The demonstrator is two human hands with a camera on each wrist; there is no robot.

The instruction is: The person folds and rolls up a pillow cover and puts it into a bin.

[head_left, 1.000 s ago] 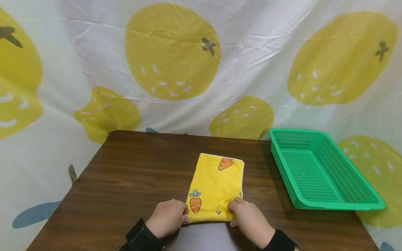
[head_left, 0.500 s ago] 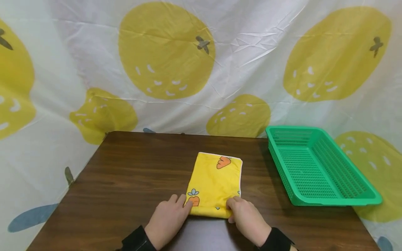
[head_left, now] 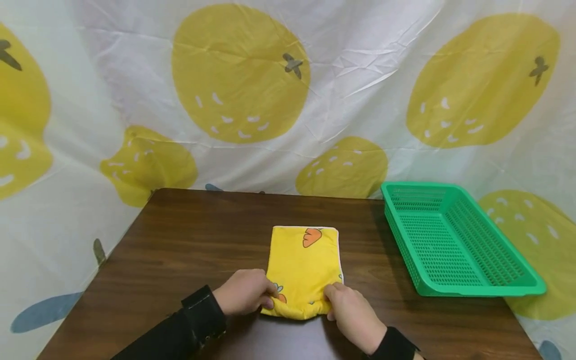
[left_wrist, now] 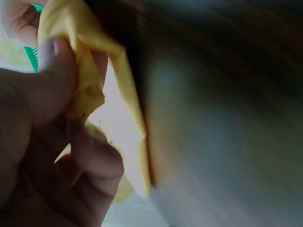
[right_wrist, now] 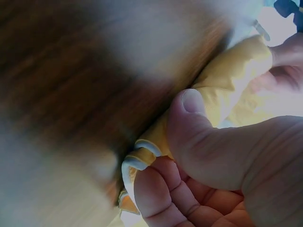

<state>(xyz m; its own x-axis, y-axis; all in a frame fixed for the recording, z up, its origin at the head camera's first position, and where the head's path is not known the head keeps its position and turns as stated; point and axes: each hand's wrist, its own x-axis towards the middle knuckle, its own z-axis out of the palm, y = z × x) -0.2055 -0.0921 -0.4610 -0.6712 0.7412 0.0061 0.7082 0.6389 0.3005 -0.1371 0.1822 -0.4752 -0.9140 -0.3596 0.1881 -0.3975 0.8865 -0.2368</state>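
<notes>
A folded yellow cloth (head_left: pixel 303 260) printed with carrots and edged in white lies on the brown table. At its near left corner my left hand (head_left: pixel 249 292) pinches the fabric between thumb and fingers. The left wrist view shows the yellow layers of the cloth (left_wrist: pixel 85 61) between them. My right hand (head_left: pixel 353 312) pinches the near right corner. In the right wrist view, the thumb lies over a rolled, white-trimmed edge of the cloth (right_wrist: pixel 220 78), with curled fingers beneath. Between the hands the near edge is bunched and sags toward me.
A green plastic basket (head_left: pixel 420 277) with perforated sides stands at the right of the wood-grain table (head_left: pixel 202 235). Behind the table hangs a white curtain (head_left: pixel 252 165) with a yellow fruit print.
My left hand lay flatter on the cloth's left edge half a second ago; now it pinches the corner. The cloth's far end has swung left and its near edge has bunched. The right hand keeps its grip.
</notes>
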